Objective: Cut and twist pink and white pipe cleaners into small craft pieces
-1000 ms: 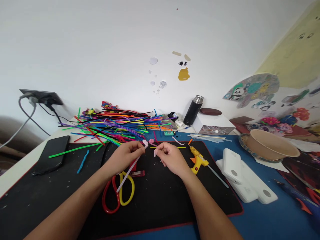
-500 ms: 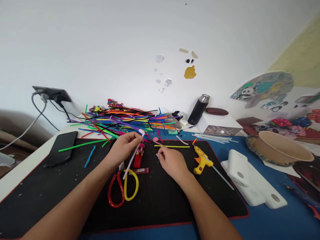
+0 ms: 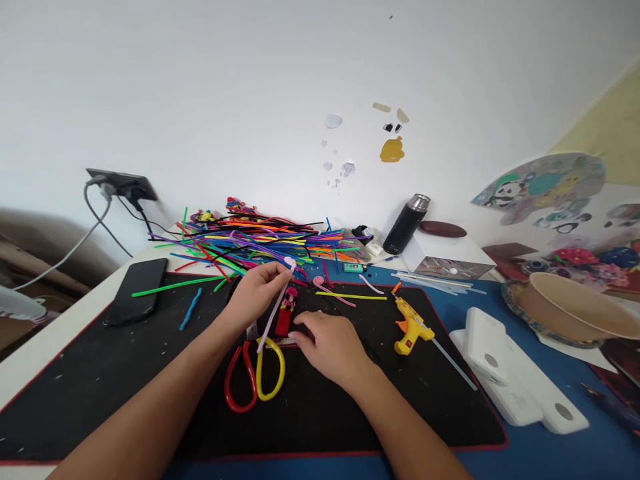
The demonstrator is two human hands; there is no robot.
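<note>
My left hand [image 3: 263, 290] pinches a pale lilac pipe cleaner [image 3: 273, 321], its white-looking curled top above the fingertips and its straight tail hanging toward the scissors. My right hand [image 3: 333, 343] hovers over the mat with thumb and fingers apart, nothing visible between them. Just left of its fingertips lies a red item with a small cartoon figure [image 3: 284, 320]. The scissors [image 3: 271, 375], with one red and one yellow handle loop, lie below; their blades are hidden. A pink pipe cleaner with a coiled end [image 3: 335, 293] rests beyond my right hand, near a straight yellow one [image 3: 353, 295].
A pile of colourful pipe cleaners [image 3: 260, 243] lies along the wall. On the right are a yellow glue gun [image 3: 411, 327], white power-bank-like blocks [image 3: 515, 380] and a bowl [image 3: 570, 307]. A black phone [image 3: 136, 291] lies left; a black flask [image 3: 406, 225] stands behind.
My right hand has let go of the pink coiled pipe cleaner and moved left toward the red item, its fingers opening. My left hand still holds the lilac one. The view has shifted slightly.
</note>
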